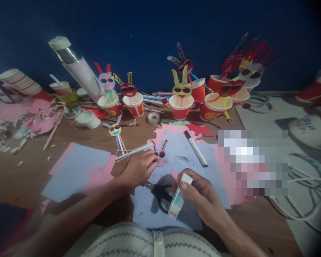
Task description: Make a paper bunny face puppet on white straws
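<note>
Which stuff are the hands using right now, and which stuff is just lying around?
In use:
- glue stick, held in the right hand
- paper face cutout, pressed by the left hand
- lilac paper beneath

Lying about:
- scissors
- marker
- tape roll
- finished cup puppets
- straws

A dark blue wall (149, 32) stands behind a brown wooden surface (21, 178). The light is dim and bluish. At the right lies a pale grey mat (305, 214) with curling line patterns.
</note>
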Tool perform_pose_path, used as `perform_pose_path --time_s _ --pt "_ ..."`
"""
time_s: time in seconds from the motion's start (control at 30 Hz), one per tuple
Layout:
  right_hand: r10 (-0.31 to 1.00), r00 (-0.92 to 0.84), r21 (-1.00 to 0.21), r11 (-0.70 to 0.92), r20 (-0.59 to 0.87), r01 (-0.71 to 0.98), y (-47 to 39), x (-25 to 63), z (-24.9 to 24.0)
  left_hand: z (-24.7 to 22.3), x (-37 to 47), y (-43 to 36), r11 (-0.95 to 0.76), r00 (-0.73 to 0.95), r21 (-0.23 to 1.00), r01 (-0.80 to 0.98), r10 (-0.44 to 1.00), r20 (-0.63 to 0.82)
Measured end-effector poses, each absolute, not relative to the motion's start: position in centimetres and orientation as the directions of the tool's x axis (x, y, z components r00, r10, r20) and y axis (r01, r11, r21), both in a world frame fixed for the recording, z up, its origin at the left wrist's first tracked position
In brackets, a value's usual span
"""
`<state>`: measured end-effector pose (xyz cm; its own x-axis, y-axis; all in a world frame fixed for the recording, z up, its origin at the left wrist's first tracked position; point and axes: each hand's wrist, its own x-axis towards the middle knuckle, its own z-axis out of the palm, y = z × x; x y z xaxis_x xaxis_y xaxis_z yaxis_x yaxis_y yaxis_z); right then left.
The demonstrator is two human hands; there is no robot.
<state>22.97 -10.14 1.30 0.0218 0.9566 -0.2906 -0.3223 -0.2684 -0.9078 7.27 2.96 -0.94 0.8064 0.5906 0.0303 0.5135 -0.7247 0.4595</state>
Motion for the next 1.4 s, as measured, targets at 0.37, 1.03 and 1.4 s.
perform_pose_path --time_s 0.37,1.03,1.4 --pt "0.960 0.005 -0.917 -0.264 -0.278 -0.300 -10.0 23.1 1.5 0.7 6.8 2.8 -0.560 0.685 0.503 0.658 0.723 -0.089" --pt "0.966 0.048 -0.929 -0.231 -0.255 -0.290 -9.8 22.9 0.7 0.8 2.0 4.6 -0.121 0.336 0.693 0.711 0.924 -0.183" --pt "0.962 0.100 -0.911 -0.205 -0.255 -0.357 -9.5 23.0 0.4 1.5 4.4 2.5 0.570 0.624 0.821 0.037 0.628 -0.465"
